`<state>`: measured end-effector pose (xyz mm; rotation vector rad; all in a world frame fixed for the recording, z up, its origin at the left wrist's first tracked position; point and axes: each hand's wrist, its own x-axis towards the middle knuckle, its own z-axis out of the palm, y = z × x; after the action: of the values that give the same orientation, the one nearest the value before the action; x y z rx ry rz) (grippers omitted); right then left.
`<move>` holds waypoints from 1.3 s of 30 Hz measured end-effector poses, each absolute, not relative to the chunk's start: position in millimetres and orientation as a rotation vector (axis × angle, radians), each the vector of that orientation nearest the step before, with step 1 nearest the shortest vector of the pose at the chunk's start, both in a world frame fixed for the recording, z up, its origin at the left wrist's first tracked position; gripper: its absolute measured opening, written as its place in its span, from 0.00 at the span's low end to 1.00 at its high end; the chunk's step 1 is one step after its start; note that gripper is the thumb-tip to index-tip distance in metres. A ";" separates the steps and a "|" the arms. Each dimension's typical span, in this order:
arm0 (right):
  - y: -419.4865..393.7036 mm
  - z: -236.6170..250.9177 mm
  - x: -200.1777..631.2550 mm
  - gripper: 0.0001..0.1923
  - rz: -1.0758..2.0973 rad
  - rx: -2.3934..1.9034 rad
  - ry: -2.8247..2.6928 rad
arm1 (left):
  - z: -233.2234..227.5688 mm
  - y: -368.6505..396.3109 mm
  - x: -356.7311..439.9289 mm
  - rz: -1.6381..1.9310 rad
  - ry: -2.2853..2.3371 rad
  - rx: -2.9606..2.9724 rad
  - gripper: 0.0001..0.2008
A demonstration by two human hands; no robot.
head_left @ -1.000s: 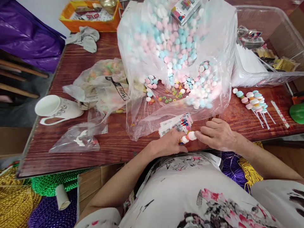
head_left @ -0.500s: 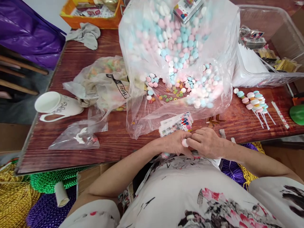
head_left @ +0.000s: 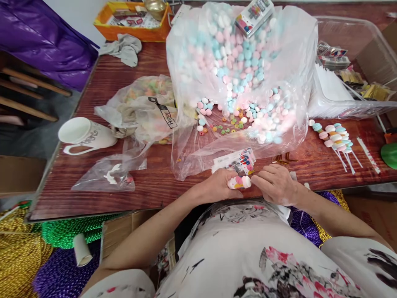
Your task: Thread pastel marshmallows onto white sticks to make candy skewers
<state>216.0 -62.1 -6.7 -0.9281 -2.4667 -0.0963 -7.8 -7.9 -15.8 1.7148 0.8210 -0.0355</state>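
Wooden table [head_left: 149, 190] filled most of the view, dark red grain, its near edge against the person's patterned shirt. On it, centre and far, a big clear plastic bag [head_left: 192, 49] slumped open, full of pale pink, blue and white round candies [head_left: 235, 54]; some had spilled at its mouth among small coloured ring candies [head_left: 228, 126]. Left of that, a crumpled smaller bag [head_left: 145, 107] with black printed lettering, then a flat clear pouch [head_left: 107, 178], and a white mug [head_left: 85, 134] lying on its side near the left edge. Right of the big bag, a clear tray [head_left: 350, 29] with packets; in front of it, a few finished candy skewers [head_left: 333, 134] lay side by side, sticks pointing toward the near edge. A small stack of printed cards [head_left: 237, 159] lay just beyond the hands. At the near edge, the left hand [head_left: 218, 188] was curled around a short candy stack [head_left: 239, 182] of pink, yellow and white pieces, gripping it. The right hand [head_left: 276, 186] had its fingertips pinched at the white end of that same stack, touching it.
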 end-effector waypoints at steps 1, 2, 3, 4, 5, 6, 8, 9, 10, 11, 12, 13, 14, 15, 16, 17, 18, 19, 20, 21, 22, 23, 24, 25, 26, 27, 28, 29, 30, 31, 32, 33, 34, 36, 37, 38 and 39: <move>-63.1 -8.3 212.8 0.08 -0.038 -0.972 -2.471 | -17.4 -10.3 -5.3 -0.012 0.870 1.832 0.12; -64.2 -9.8 210.0 0.08 0.038 -1.020 -2.465 | -18.8 -12.5 -3.1 -0.005 0.919 1.949 0.11; -65.0 -11.0 208.0 0.08 0.128 -1.068 -2.453 | -20.4 -14.6 -1.4 -0.008 0.965 2.060 0.09; -65.6 -11.7 206.8 0.08 0.224 -1.112 -2.438 | -22.2 -16.6 -0.6 -0.014 1.006 2.166 0.07; -65.9 -11.6 206.7 0.08 0.315 -1.150 -2.423 | -24.5 -18.3 -0.6 -0.017 1.045 2.264 0.06; -65.8 -10.7 207.7 0.08 0.398 -1.182 -2.408 | -27.1 -19.8 -1.7 -0.015 1.086 2.354 0.05; -65.0 -7.2 212.2 0.08 0.526 -1.237 -2.367 | -32.6 -22.1 -6.5 0.015 1.165 2.497 0.04; -64.5 -5.0 215.2 0.09 0.569 -1.264 -2.337 | -35.0 -22.9 -9.6 0.046 1.198 2.550 0.04; -64.1 -2.9 218.0 0.09 0.599 -1.290 -2.307 | -36.9 -23.7 -12.7 0.084 1.217 2.597 0.05; -63.9 -1.1 220.4 0.09 0.617 -1.310 -2.283 | -38.1 -24.5 -15.2 0.125 1.218 2.641 0.05; -63.8 0.1 221.8 0.09 0.622 -1.326 -2.271 | -38.5 -25.3 -16.9 0.163 1.205 2.684 0.05; -64.0 0.7 222.1 0.09 0.618 -1.332 -2.274 | -38.3 -26.2 -17.5 0.196 1.181 2.724 0.04; -64.3 0.6 221.2 0.09 0.609 -1.329 -2.288 | -37.5 -27.2 -16.9 0.223 1.157 2.760 0.04; -64.7 -0.1 219.1 0.10 0.598 -1.323 -2.305 | -36.4 -28.1 -15.3 0.244 1.138 2.787 0.03; -65.1 -1.5 216.0 0.10 0.587 -1.316 -2.323 | -35.4 -28.9 -13.0 0.260 1.129 2.805 0.03; -65.4 -3.4 212.0 0.10 0.576 -1.313 -2.340 | -34.6 -29.6 -10.2 0.270 1.130 2.813 0.03; -65.6 -5.6 207.3 0.10 0.563 -1.312 -2.356 | -34.2 -30.3 -7.5 0.275 1.134 2.811 0.03; -65.6 -8.0 202.2 0.10 0.547 -1.313 -2.371 | -34.4 -30.9 -4.9 0.274 1.141 2.800 0.03; -65.4 -10.3 197.0 0.10 0.531 -1.316 -2.384 | -35.0 -31.6 -2.8 0.266 1.149 2.779 0.03; -64.8 -12.3 192.2 0.10 0.519 -1.312 -2.396 | -35.9 -32.2 -1.3 0.253 1.158 2.749 0.04; -63.9 -13.7 188.1 0.10 0.509 -1.300 -2.399 | -36.7 -32.8 -0.4 0.238 1.169 2.708 0.04; -62.6 -14.3 185.2 0.09 0.508 -1.281 -2.395 | -37.3 -33.4 -0.2 0.223 1.184 2.656 0.04; -61.0 -13.9 184.0 0.09 0.513 -1.256 -2.381 | -37.4 -33.8 -0.6 0.211 1.201 2.598 0.04; -58.9 -12.7 184.5 0.09 0.522 -1.231 -2.363 | -36.8 -33.9 -1.6 0.202 1.217 2.534 0.03; -56.7 -10.7 186.9 0.08 0.525 -1.215 -2.342 | -35.4 -33.8 -2.9 0.197 1.232 2.467 0.03; -54.4 -8.4 190.8 0.08 0.519 -1.211 -2.325 | -33.4 -33.4 -4.5 0.195 1.243 2.398 0.02; -52.4 -6.1 195.7 0.08 0.504 -1.212 -2.321 | -31.1 -32.8 -6.0 0.198 1.250 2.330 0.03; -50.7 -4.2 200.7 0.07 0.484 -1.208 -2.332 | -28.7 -32.0 -7.2 0.202 1.250 2.269 0.04; -49.7 -3.0 205.0 0.07 0.466 -1.199 -2.358 | -26.6 -31.3 -7.8 0.205 1.241 2.216 0.05; -49.4 -2.6 207.9 0.07 0.451 -1.179 -2.390 | -25.2 -30.8 -7.6 0.207 1.223 2.171 0.06; -49.9 -3.1 208.8 0.08 0.439 -1.151 -2.421 | -24.6 -30.4 -6.4 0.210 1.193 2.136 0.06; -51.1 -4.2 207.7 0.08 0.421 -1.121 -2.444 | -24.8 -30.5 -4.3 0.212 1.153 2.108 0.06; -52.5 -5.6 204.9 0.09 0.393 -1.098 -2.456 | -25.6 -30.8 -1.5 0.215 1.115 2.081 0.05; -54.7 -8.7 196.8 0.09 0.313 -1.083 -2.463 | -27.3 -32.1 4.7 0.238 1.062 2.016 0.05; -54.8 -9.8 193.2 0.09 0.279 -1.080 -2.470 | -27.4 -32.7 7.0 0.261 1.049 1.972 0.06; -53.9 -10.2 191.0 0.09 0.263 -1.075 -2.482 | -26.5 -32.9 8.2 0.289 1.033 1.919 0.07; -52.2 -10.0 190.5 0.08 0.271 -1.067 -2.498 | -24.5 -32.4 7.9 0.318 1.000 1.857 0.08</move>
<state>190.5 -52.2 -10.0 -1.0670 -2.4979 0.2713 7.9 -32.4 -24.5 1.8575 1.0005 0.3175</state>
